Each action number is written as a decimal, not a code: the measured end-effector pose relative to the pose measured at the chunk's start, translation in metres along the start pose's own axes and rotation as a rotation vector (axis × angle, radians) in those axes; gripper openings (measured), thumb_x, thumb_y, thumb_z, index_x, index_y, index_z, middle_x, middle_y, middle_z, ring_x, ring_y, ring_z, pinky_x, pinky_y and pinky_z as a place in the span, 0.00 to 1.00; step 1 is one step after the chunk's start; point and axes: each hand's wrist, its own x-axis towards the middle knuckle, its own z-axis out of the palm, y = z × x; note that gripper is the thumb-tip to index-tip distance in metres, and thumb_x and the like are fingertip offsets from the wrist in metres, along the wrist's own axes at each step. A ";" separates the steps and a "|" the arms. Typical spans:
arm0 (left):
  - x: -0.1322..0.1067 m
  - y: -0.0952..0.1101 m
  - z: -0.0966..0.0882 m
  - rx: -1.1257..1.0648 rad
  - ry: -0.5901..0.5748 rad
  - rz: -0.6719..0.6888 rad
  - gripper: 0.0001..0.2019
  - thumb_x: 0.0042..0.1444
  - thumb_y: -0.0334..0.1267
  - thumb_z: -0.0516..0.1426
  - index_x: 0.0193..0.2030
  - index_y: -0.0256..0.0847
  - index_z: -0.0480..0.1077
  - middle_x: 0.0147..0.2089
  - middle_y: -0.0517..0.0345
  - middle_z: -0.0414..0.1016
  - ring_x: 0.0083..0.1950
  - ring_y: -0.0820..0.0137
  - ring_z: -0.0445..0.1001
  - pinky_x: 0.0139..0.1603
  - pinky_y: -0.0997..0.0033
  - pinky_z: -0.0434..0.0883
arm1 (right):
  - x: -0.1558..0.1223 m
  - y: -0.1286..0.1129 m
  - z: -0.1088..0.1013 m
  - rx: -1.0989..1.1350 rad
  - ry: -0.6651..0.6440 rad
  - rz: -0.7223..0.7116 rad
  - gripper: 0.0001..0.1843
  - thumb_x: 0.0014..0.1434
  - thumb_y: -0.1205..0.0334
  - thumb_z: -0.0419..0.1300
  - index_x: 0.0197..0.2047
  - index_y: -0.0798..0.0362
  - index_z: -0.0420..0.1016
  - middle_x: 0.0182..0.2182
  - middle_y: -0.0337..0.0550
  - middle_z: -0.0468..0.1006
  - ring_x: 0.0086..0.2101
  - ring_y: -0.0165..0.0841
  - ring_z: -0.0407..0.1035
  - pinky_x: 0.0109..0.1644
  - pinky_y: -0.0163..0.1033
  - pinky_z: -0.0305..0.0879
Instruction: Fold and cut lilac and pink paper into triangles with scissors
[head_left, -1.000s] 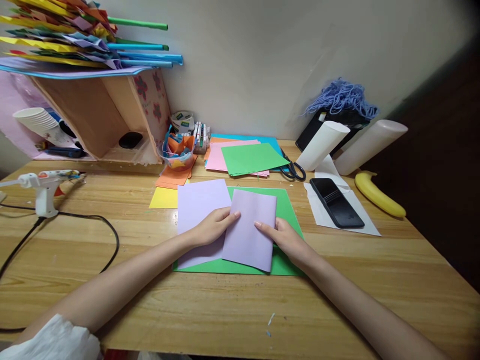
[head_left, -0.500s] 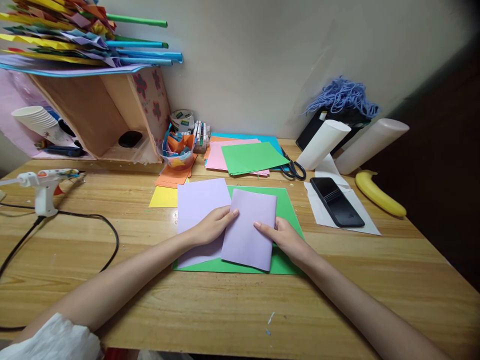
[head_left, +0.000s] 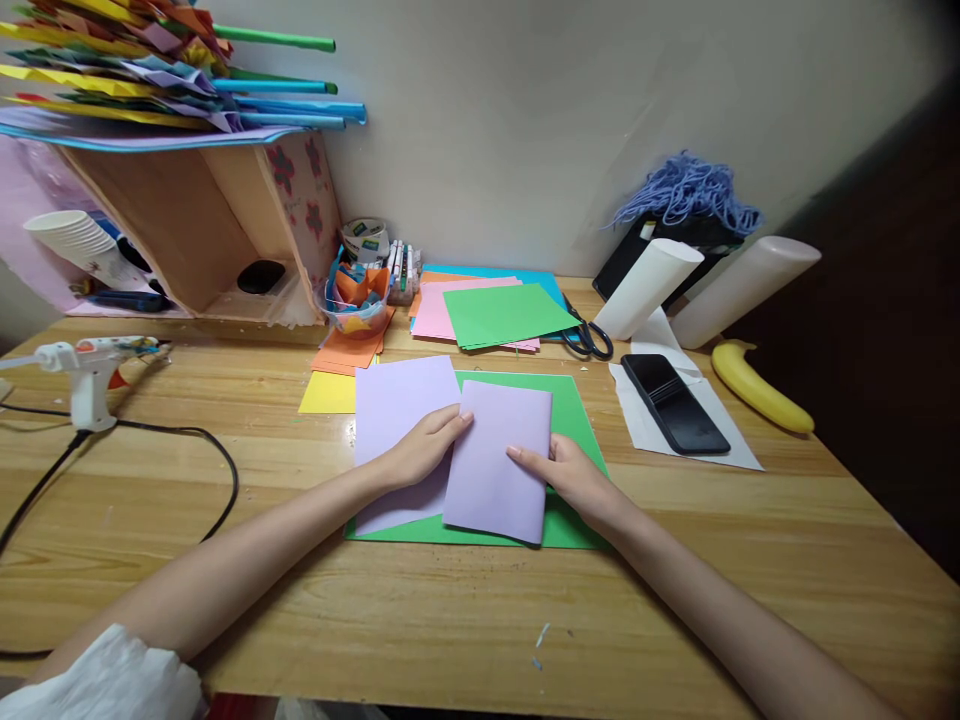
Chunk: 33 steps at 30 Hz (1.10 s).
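Note:
A folded lilac paper (head_left: 499, 460) lies on a green sheet (head_left: 574, 410) at the middle of the wooden table. My left hand (head_left: 420, 452) presses its left edge with the fingers laid flat and together. My right hand (head_left: 570, 475) holds its right edge, thumb on top and the other fingers tucked under or behind the paper. A second, flat lilac sheet (head_left: 397, 400) lies under my left hand, partly over the green sheet.
Coloured sheets (head_left: 495, 312), scissors (head_left: 589, 342), a bowl of scraps (head_left: 354, 300) and markers stand behind. A phone (head_left: 673, 402) on white paper, two white rolls (head_left: 649, 288), a banana (head_left: 757, 385) lie right. A glue gun (head_left: 86, 375) with black cord lies left, beside a cardboard shelf (head_left: 187, 220).
Almost nothing: the folded lilac paper has settled a little flatter and squarer under both hands, which stay in place.

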 end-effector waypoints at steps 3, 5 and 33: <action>0.001 0.000 0.001 0.019 0.033 0.001 0.16 0.60 0.48 0.44 0.31 0.39 0.61 0.34 0.57 0.67 0.37 0.68 0.63 0.43 0.67 0.63 | 0.001 0.000 0.000 -0.008 -0.003 0.003 0.25 0.50 0.49 0.62 0.47 0.57 0.73 0.40 0.48 0.79 0.41 0.42 0.72 0.44 0.44 0.69; 0.001 -0.001 0.001 0.057 0.059 -0.009 0.15 0.59 0.48 0.45 0.30 0.39 0.60 0.32 0.59 0.65 0.35 0.69 0.62 0.41 0.67 0.63 | 0.001 0.001 0.000 -0.009 -0.008 0.008 0.25 0.50 0.50 0.62 0.47 0.57 0.72 0.40 0.48 0.79 0.41 0.41 0.72 0.44 0.44 0.69; 0.001 -0.004 0.002 -0.022 0.035 0.003 0.17 0.58 0.48 0.47 0.41 0.35 0.67 0.40 0.52 0.72 0.44 0.63 0.67 0.47 0.63 0.64 | 0.002 0.000 -0.002 -0.046 -0.061 0.017 0.22 0.49 0.50 0.62 0.43 0.57 0.74 0.38 0.48 0.79 0.40 0.40 0.72 0.43 0.42 0.67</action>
